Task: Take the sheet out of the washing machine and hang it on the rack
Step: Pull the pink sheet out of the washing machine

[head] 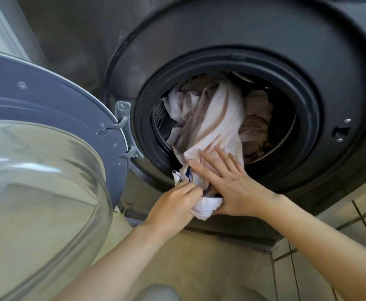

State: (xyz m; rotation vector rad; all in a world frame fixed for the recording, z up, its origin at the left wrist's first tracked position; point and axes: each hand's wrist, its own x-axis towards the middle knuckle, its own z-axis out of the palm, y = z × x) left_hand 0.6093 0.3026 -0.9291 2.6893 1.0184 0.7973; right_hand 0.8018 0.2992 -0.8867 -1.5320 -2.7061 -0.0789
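sheet: 1 pale sheet [210, 118], trailing out of washing machine [253, 46] drum over the seal
hands: 2; left hand [173, 205] clenched on sheet end, right hand [227, 183] thumb pinching it, fingers straight
door: 1 door [47, 148], open at left

A beige floor [199, 261] fills six o'clock; pale wall tiles [364, 224] with dark grout run at four o'clock.
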